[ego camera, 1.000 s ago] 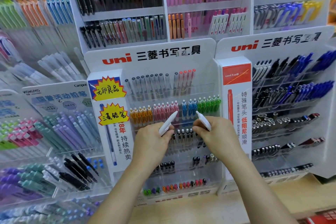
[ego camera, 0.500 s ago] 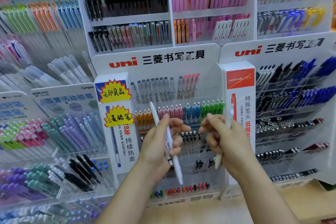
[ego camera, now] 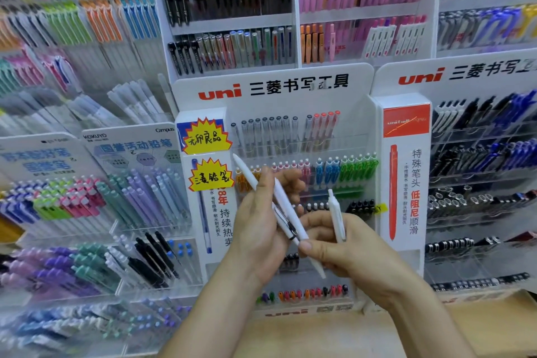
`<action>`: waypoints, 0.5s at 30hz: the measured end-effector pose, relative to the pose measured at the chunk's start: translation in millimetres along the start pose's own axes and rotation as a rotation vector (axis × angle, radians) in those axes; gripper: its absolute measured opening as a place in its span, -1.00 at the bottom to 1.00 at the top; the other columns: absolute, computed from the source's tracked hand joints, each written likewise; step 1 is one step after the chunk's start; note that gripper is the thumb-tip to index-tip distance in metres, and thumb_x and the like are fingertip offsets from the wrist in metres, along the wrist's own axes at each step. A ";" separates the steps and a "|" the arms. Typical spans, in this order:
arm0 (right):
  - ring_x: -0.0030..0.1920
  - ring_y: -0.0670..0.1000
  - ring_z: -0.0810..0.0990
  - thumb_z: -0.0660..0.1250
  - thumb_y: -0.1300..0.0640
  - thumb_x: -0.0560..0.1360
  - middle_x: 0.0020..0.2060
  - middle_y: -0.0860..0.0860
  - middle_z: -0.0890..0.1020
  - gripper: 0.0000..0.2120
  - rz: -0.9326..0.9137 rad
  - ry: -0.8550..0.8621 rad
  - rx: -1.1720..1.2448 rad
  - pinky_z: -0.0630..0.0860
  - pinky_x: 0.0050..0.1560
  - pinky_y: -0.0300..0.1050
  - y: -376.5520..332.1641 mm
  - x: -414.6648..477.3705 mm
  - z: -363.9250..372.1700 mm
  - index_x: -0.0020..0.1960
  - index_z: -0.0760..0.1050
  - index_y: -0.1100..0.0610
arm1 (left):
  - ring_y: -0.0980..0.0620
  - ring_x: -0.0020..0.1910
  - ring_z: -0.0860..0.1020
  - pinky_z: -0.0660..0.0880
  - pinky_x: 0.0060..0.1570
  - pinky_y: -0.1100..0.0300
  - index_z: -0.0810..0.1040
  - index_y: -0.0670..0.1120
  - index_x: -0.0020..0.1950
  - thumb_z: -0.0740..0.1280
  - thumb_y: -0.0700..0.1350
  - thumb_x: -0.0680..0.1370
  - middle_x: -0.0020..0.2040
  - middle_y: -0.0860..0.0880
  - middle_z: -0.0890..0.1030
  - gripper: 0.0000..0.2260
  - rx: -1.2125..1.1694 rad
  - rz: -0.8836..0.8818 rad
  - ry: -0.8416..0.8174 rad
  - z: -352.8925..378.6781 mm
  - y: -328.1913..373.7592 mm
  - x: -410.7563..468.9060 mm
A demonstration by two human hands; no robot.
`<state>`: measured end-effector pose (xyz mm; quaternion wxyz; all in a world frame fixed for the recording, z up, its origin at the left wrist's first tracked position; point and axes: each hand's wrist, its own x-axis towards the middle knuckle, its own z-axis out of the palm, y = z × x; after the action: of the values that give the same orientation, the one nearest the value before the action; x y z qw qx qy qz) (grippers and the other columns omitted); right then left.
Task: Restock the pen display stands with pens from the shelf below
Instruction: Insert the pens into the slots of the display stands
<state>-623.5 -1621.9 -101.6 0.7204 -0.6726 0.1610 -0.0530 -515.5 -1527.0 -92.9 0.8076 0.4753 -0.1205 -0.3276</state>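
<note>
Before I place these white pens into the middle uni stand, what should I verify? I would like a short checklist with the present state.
1. Left hand grips the white pens: ok.
2. Right hand holds the single white pen: ok.
3. Middle uni stand shows gaps in its lower tiers: ok.
4. Tier meant for white pens: cannot tell, the hands hide part of the stand.
5. Nothing between the hands and the stand: ok.

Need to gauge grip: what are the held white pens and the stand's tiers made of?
White pens: likely plastic, satin, evenly opaque with soft highlights; one clip glints, perhaps metal. Stand tiers: clear glossy plastic, probably acrylic; grey pens show through.
</note>
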 end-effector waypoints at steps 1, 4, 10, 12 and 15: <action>-0.48 -0.10 0.28 0.44 0.28 0.45 -0.33 0.11 0.54 -0.92 0.010 -0.015 0.020 0.20 -0.50 -0.29 2.3 0.3 3.5 -0.10 0.63 0.14 | 0.09 -0.23 0.50 0.47 -0.22 0.21 0.65 -0.14 -0.02 0.15 0.14 0.54 -0.19 -0.04 0.55 -0.58 0.069 0.055 0.017 -5.2 2.8 -1.1; -0.48 -0.08 0.25 0.27 0.30 0.31 -0.43 0.05 0.40 -0.85 0.043 0.086 0.122 0.19 -0.51 -0.27 10.8 0.5 16.6 -0.30 0.51 0.06 | 0.12 -0.29 0.35 0.31 -0.22 0.21 0.66 -0.06 0.06 0.10 0.19 0.55 -0.22 0.00 0.42 -0.55 0.184 0.192 0.017 -23.3 12.3 -3.8; -0.54 -0.07 0.13 0.30 -0.02 0.50 -0.52 0.04 0.30 -0.76 0.048 0.149 0.285 0.09 -0.56 -0.26 26.2 -12.5 45.8 -0.05 0.64 0.12 | 0.12 -0.31 0.35 0.44 -0.33 0.20 0.62 0.03 0.04 0.08 0.21 0.57 -0.27 -0.01 0.36 -0.60 0.153 0.160 -0.133 -30.0 6.2 -19.4; -0.54 -0.08 0.19 0.32 -0.05 0.45 -0.47 0.08 0.43 -0.76 0.032 0.156 0.328 0.12 -0.56 -0.27 28.7 -16.4 50.5 -0.06 0.66 0.07 | 0.11 -0.29 0.34 0.48 -0.28 0.16 0.60 0.03 0.11 0.11 0.27 0.56 -0.24 -0.03 0.36 -0.58 0.172 0.171 -0.159 -31.8 -4.1 -22.5; -0.57 -0.08 0.25 0.53 0.07 0.37 -0.36 0.15 0.57 -0.84 0.003 0.218 0.381 0.16 -0.56 -0.30 38.7 -21.2 49.6 -0.10 0.68 0.11 | 0.02 -0.30 0.30 0.37 -0.33 0.07 0.56 0.09 0.19 0.08 0.27 0.56 -0.19 -0.04 0.35 -0.59 0.198 0.144 -0.184 -35.4 -17.2 -25.7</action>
<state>-633.8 -1565.0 -134.2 0.8129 -0.5142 0.2261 -0.1538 -524.2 -1491.8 -122.9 0.7638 0.5108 -0.2593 -0.2976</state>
